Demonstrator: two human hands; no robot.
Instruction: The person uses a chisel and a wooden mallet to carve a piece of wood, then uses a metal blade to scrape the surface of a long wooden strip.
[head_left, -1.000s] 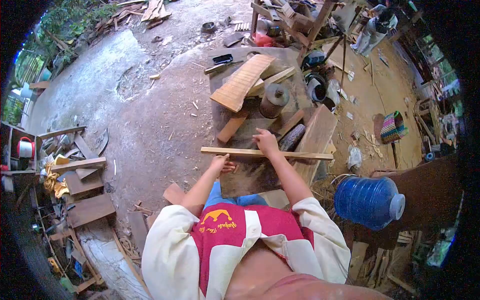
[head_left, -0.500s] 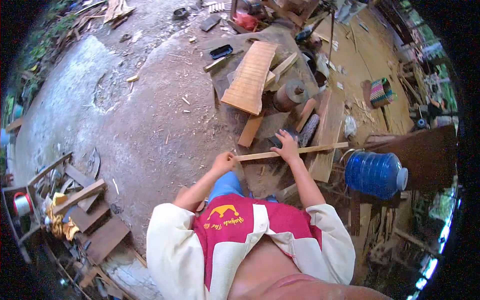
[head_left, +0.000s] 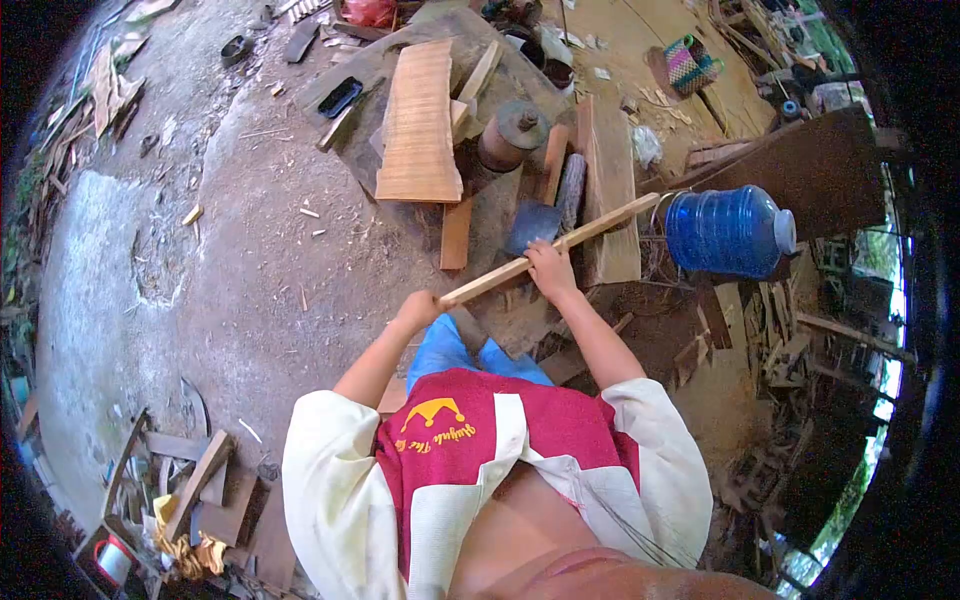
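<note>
A long, narrow wooden strip (head_left: 605,222) slants up to the right in front of my knees. My left hand (head_left: 422,308) is closed around its lower left end. Farther along, my right hand (head_left: 550,268) grips the strip with its fingers over the top. Just beyond those fingers lies a dark flat blade-like piece (head_left: 534,226), next to a dark, rough rod (head_left: 571,190). The strip's far end reaches over a thick plank (head_left: 608,180), close to a blue water jug (head_left: 722,232).
A low worktable (head_left: 330,150) carries a broad pale board (head_left: 418,125), a rusty metal cylinder (head_left: 512,137) and a black tray (head_left: 341,97). Scrap wood (head_left: 225,500) is piled at lower left. A woven basket (head_left: 690,66) stands at upper right.
My right hand has gone from spread fingers over the strip to gripping it. The strip's right end has risen toward the jug. The view has shifted, with the surroundings moving left and up.
</note>
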